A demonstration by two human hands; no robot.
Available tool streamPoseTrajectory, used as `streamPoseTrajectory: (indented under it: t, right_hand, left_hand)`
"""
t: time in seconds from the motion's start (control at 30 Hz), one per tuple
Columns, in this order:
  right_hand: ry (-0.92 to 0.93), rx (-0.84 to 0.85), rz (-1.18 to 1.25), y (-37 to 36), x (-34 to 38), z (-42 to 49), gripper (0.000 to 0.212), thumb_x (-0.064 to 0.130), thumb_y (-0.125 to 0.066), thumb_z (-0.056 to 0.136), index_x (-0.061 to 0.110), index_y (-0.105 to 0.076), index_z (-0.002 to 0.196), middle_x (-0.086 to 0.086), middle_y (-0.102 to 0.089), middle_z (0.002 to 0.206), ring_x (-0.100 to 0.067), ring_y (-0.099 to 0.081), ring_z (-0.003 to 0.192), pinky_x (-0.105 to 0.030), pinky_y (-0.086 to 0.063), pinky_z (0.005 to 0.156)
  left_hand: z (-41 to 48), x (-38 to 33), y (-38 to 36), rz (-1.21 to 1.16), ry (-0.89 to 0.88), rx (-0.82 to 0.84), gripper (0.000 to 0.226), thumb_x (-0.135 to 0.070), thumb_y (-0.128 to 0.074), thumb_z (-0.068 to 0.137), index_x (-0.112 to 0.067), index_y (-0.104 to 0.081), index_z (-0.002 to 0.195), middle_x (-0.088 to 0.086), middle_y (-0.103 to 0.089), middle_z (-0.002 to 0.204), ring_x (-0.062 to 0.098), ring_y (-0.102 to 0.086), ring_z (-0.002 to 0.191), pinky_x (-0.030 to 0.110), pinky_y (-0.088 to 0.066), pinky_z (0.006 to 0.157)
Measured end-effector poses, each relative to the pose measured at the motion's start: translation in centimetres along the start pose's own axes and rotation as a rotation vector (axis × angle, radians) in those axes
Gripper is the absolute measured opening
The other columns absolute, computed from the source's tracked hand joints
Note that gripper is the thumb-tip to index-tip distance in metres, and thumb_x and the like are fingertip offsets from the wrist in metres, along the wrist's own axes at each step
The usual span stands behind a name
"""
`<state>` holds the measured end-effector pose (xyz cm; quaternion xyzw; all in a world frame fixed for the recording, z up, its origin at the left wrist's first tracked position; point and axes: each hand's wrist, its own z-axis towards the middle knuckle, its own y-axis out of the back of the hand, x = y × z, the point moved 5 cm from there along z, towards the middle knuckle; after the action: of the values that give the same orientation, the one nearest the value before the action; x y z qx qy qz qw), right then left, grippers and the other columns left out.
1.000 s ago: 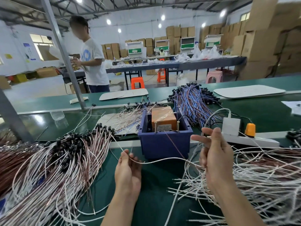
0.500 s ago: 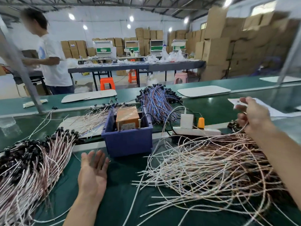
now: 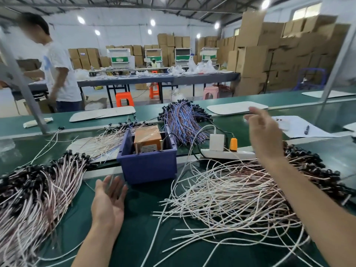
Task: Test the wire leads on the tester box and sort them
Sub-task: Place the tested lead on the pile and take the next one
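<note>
**A:** What are our fingers doing?

**B:** We are holding our left hand (image 3: 108, 203) palm up just in front of the blue bin (image 3: 148, 167). Its fingers (image 3: 113, 187) are lying straight and close together, gripping nothing. We are raising our right hand (image 3: 264, 133) above the power strip (image 3: 244, 155), with its fingers (image 3: 257, 115) spread and blurred. We are seeing nothing in them.

**A:** Where is the tester box sitting?

**B:** The tester box (image 3: 148, 137) is sitting inside the bin, between our hands. Loose wire leads (image 3: 231, 199) are sprawling over the bench (image 3: 138, 237) under our right arm, and a black-tipped bundle (image 3: 38, 189) is lying at our left.

**A:** What is crowding us?

**B:** A white adapter (image 3: 216, 142) and an orange plug (image 3: 233, 144) are standing on the strip. White cables are looping beside the bin, and a blue-striped bundle (image 3: 183, 122) is lying behind it.
</note>
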<state>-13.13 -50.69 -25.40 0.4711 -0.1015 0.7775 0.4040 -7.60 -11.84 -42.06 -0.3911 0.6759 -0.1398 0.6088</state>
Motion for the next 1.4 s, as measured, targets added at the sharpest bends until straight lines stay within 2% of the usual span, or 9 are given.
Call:
streamPoseTrajectory:
  t: [0.13,0.27,0.4,0.53,0.7,0.87,1.0,1.17,1.4]
  right_hand:
    - [0.057,0.316,0.185,-8.7,3.4,-7.8,0.027,0.019,-0.046,0.104,0.036,-0.056,0.123,0.011,-0.069,0.098,-0.001,-0.047,0.046,-0.014,-0.038,0.044]
    - [0.021,0.645,0.202,-16.3,4.6,-15.4,0.024,0.023,-0.048,0.104,0.037,-0.061,0.118,0.014,-0.071,0.091,-0.005,-0.066,0.081,-0.024,-0.054,0.073]
    - [-0.145,0.801,0.292,-20.2,4.0,-21.0,0.026,0.023,-0.047,0.105,0.041,-0.063,0.114,0.016,-0.07,0.092,-0.016,-0.068,0.079,-0.024,-0.053,0.067]
    - [-0.234,0.813,0.298,-21.1,3.1,-22.8,0.028,0.019,-0.045,0.106,0.041,-0.063,0.109,0.01,-0.068,0.095,-0.006,-0.066,0.072,-0.021,-0.051,0.063]
    - [-0.403,0.73,0.523,-20.7,3.0,-21.4,0.03,0.012,-0.046,0.105,0.03,-0.07,0.105,0.002,-0.072,0.091,-0.013,-0.066,0.066,-0.026,-0.054,0.058]
    - [-0.586,0.678,0.818,-20.4,3.1,-20.2,0.033,0.008,-0.047,0.104,0.022,-0.077,0.099,-0.005,-0.073,0.084,-0.018,-0.065,0.061,-0.025,-0.052,0.051]
    - [-0.698,0.676,1.027,-20.0,2.5,-19.0,0.033,0.012,-0.045,0.103,0.019,-0.078,0.103,-0.008,-0.071,0.086,-0.017,-0.062,0.059,-0.026,-0.049,0.047]
    - [-0.73,0.758,1.162,-20.0,2.5,-18.3,0.029,0.028,-0.057,0.086,0.023,-0.079,0.104,-0.006,-0.072,0.09,-0.016,-0.062,0.062,-0.025,-0.049,0.046]
    - [-0.726,0.804,1.07,-20.2,2.3,-18.7,0.029,0.027,-0.053,0.093,0.024,-0.078,0.109,-0.006,-0.073,0.095,-0.015,-0.062,0.064,-0.024,-0.044,0.047]
  left_hand:
    - [-0.5,0.2,-0.8,0.12,-0.02,-0.005,0.031,-0.035,-0.038,0.108,-0.014,-0.061,0.113,0.008,-0.068,0.109,0.017,-0.067,0.097,0.028,-0.052,0.082]
    - [-0.4,-2.1,-1.0,0.461,-0.094,0.063,0.028,-0.029,-0.039,0.108,-0.015,-0.063,0.104,0.007,-0.073,0.089,0.023,-0.068,0.084,0.037,-0.054,0.078]
    - [1.1,-8.0,0.7,0.892,-0.374,0.048,0.027,-0.025,-0.036,0.109,-0.017,-0.062,0.106,0.004,-0.07,0.091,0.017,-0.065,0.081,0.03,-0.049,0.072]
    - [3.5,-12.7,3.2,1.316,-0.494,-0.038,0.02,-0.022,-0.041,0.107,-0.014,-0.06,0.106,0.005,-0.065,0.088,0.013,-0.049,0.062,0.028,-0.04,0.056]
    - [5.9,-14.7,3.7,1.611,-0.497,-0.032,0.013,-0.021,-0.044,0.105,-0.015,-0.056,0.107,0.001,-0.064,0.086,0.014,-0.057,0.062,0.025,-0.045,0.052]
    - [8.4,-14.5,2.8,1.923,-0.472,-0.097,0.026,-0.023,-0.045,0.102,-0.008,-0.061,0.116,0.015,-0.066,0.115,0.031,-0.061,0.101,0.04,-0.051,0.089]
    - [10.0,-14.7,2.7,1.977,-0.426,-0.237,0.036,-0.014,-0.042,0.102,0.001,-0.043,0.135,0.027,-0.035,0.14,0.042,-0.048,0.12,0.049,-0.042,0.101]
    - [11.5,-15.1,3.3,1.943,-0.337,-0.335,0.03,-0.014,-0.041,0.103,0.001,-0.049,0.128,0.023,-0.049,0.134,0.038,-0.053,0.117,0.048,-0.046,0.098]
    - [12.0,-15.7,3.6,1.804,-0.299,-0.376,0.024,-0.01,-0.045,0.099,0.001,-0.055,0.08,0.02,-0.065,0.097,0.031,-0.06,0.08,0.035,-0.045,0.066]
